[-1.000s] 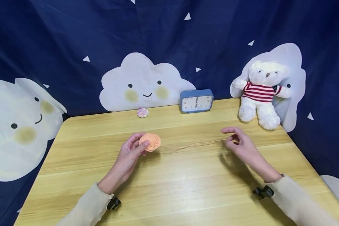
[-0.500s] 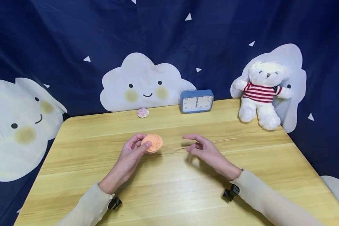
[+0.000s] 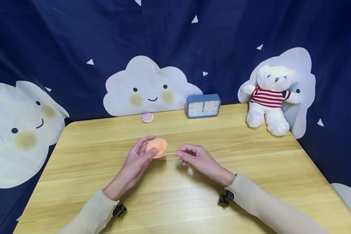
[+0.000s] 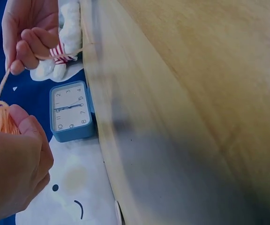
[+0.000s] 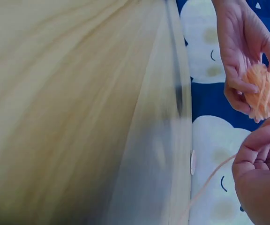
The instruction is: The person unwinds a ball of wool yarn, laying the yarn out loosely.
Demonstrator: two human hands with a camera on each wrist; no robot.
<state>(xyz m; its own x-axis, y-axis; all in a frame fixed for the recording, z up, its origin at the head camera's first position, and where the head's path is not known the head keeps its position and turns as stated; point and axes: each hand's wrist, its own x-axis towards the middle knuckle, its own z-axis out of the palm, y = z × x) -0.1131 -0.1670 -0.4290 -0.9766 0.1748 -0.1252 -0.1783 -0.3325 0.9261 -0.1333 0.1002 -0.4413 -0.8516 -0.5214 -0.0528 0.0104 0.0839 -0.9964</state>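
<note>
A peach-orange ball of yarn (image 3: 159,145) is held in my left hand (image 3: 138,159), thumb across its front and fingers behind it. From its right side a short strand runs to my right hand (image 3: 197,159), which pinches it between thumb and fingertips close beside the ball. Past the right hand, the loose yarn tail (image 3: 226,145) trails off to the right over the table. The left wrist view shows the strand (image 4: 3,86) drawn straight between ball and right fingertips. In the right wrist view the wound ball (image 5: 262,93) sits in the left hand's fingers.
The wooden table (image 3: 175,201) lies under both hands. At its back edge stand a blue clock (image 3: 203,106) and a white teddy bear (image 3: 270,97) in a striped shirt. A round pink badge (image 3: 147,117) lies near them, before a dark blue cloud-print curtain (image 3: 163,32).
My right hand has moved left from far along the strand to close by the ball, its fingers closing to pinch the yarn. The left hand with the ball has barely moved.
</note>
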